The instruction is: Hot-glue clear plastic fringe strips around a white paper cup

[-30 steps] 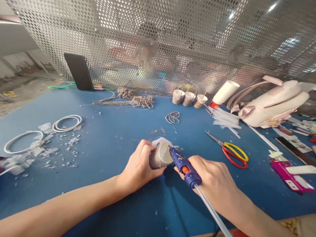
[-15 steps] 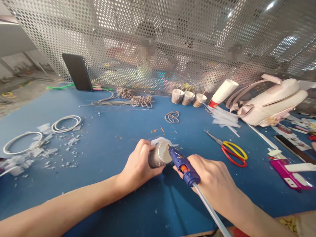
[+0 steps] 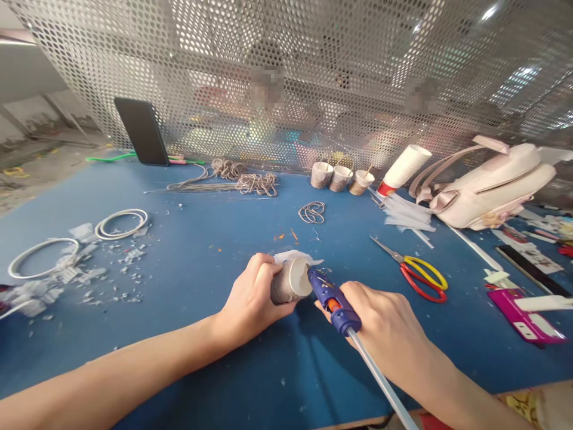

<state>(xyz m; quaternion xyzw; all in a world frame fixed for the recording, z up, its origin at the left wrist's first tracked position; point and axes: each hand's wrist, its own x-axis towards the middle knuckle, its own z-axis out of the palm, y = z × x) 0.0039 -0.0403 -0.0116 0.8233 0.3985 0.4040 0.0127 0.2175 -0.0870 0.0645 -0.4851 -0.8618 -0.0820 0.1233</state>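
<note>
My left hand is wrapped round a small paper cup covered in grey-brown cord, held on its side above the blue table. My right hand grips a blue glue gun with an orange trigger. Its nozzle touches the rim of the cup's flat white end. A clear glue stick juts out of the gun's back toward me. A scrap of white paper lies just behind the cup.
Scissors with yellow and red handles lie to the right. Three wrapped cups, a stack of white cups, a pale bag, cord coils, white rings and a leaning phone sit further out. Perforated metal screen behind, with people beyond it.
Almost nothing differs: the gun's nozzle has shifted slightly along the cup's end, and both hands keep their grip.
</note>
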